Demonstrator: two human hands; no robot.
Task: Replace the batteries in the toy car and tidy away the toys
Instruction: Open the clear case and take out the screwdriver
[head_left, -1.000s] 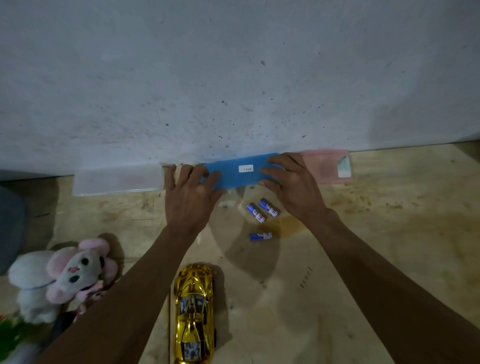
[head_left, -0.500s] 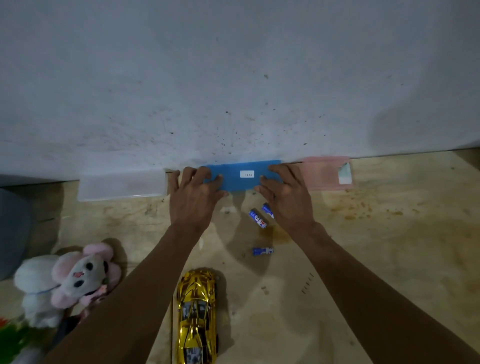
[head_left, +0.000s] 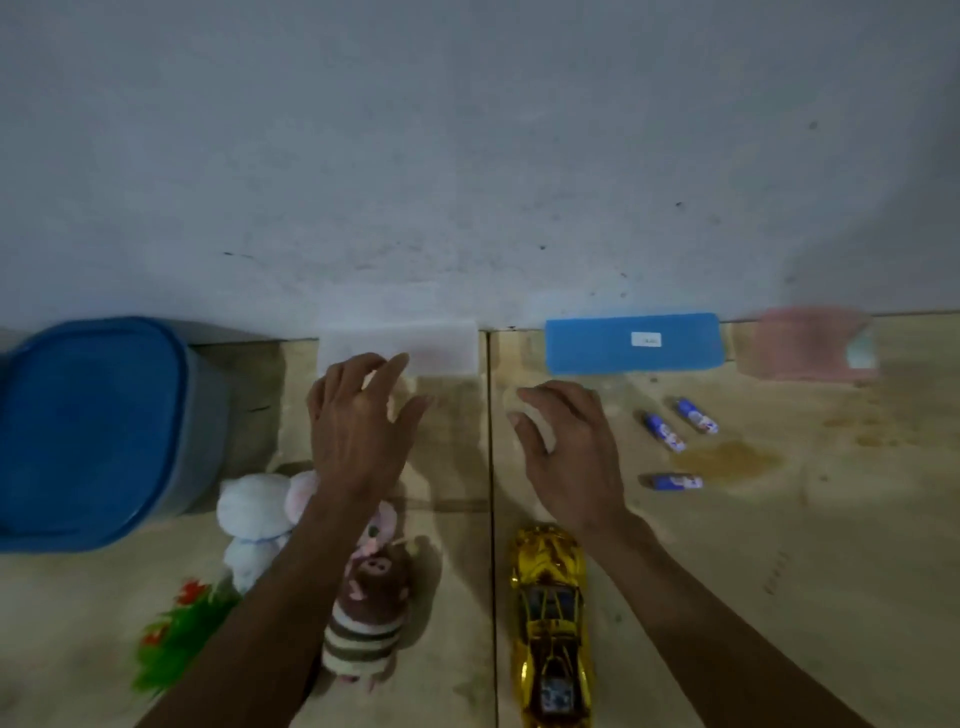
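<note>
Tan floor (head_left: 779, 597); both hands (head_left: 358, 431) (head_left: 566, 452) empty, near white box (head_left: 397, 345).

Gold toy car (head_left: 551, 623) nose-up, three blue batteries (head_left: 675, 441) loose right

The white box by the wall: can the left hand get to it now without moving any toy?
Probably yes. The left hand is open, its fingertips already over the near edge of the white box. Nothing lies between them; the plush toys sit nearer the person, under the forearm.

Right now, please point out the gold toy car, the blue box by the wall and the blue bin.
gold toy car (head_left: 550, 618): head view, roof.
blue box (head_left: 592, 345): head view, top face.
blue bin (head_left: 88, 426): head view, lid.
</note>
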